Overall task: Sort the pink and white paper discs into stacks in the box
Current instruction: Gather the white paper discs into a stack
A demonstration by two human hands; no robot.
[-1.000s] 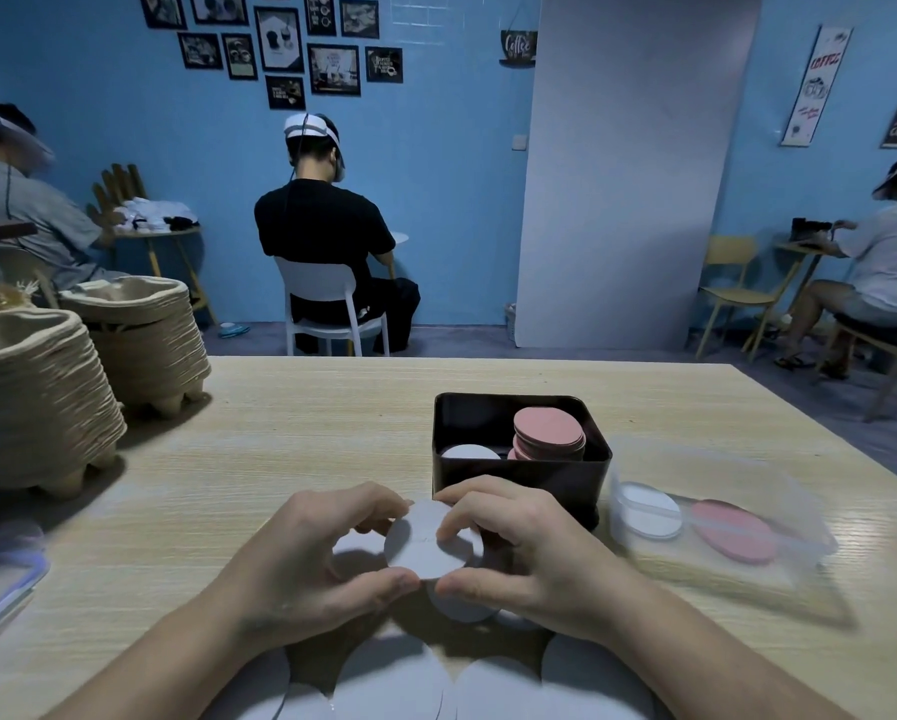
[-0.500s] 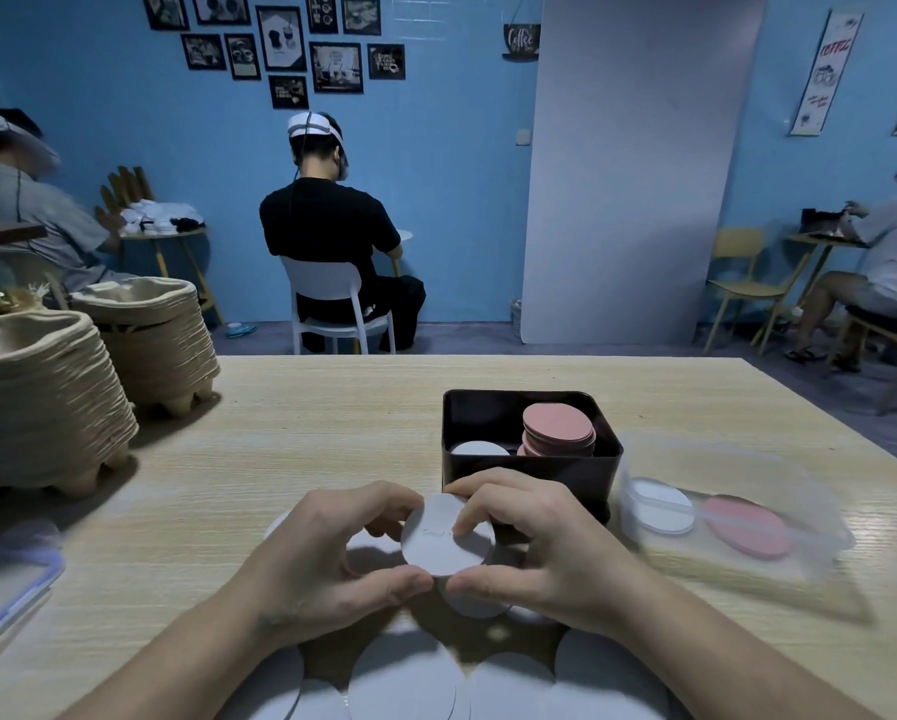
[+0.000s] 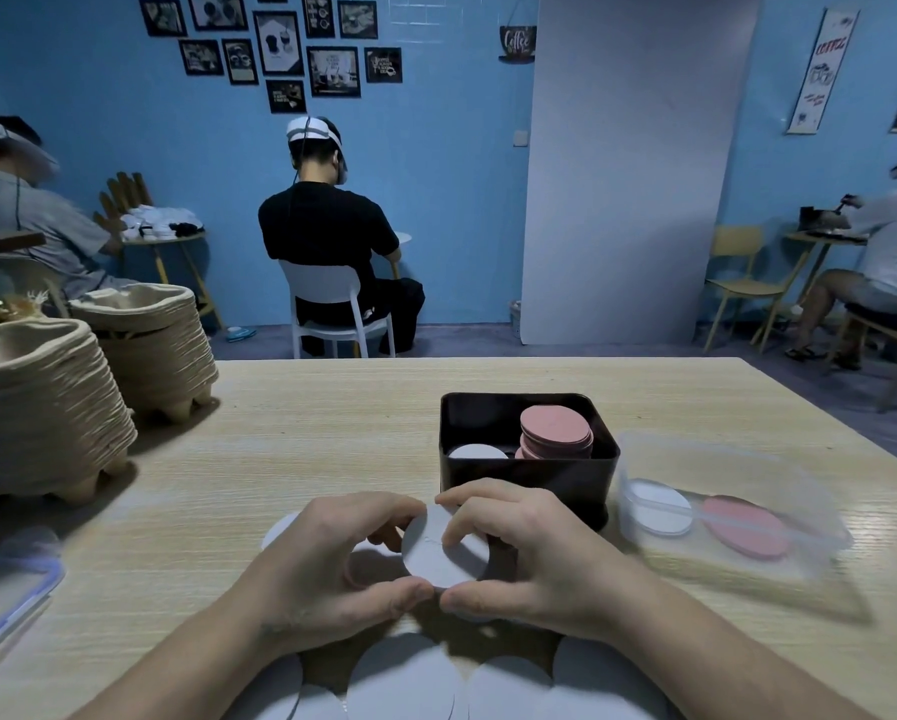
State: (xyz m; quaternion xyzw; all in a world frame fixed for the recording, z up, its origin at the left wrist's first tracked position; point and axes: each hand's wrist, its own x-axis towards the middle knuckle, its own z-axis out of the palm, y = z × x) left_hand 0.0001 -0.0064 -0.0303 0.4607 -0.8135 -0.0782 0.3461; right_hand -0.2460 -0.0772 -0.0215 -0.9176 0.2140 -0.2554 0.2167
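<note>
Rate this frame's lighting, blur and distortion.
Head view: dim bluish light; left hand and right hand, pinching a white disc, throw soft shadows over the loose discs below; wide-angle tilts the white panel; the clear container looks smeared, the black box and pink stack sharp.

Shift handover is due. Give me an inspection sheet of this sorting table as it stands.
Surface: wooden table, light grain.
Job's things: black box holds a pink stack and a lower white stack; loose white discs lie at the near edge.
Clutter: clear container with one disc of each colour; two pulp tray stacks; blue-edged lid.
Hands: left hand and right hand both pinch one white disc.
Cables: nothing seen on the table.
Surroundings: blue walls, framed pictures, three seated people.
</note>
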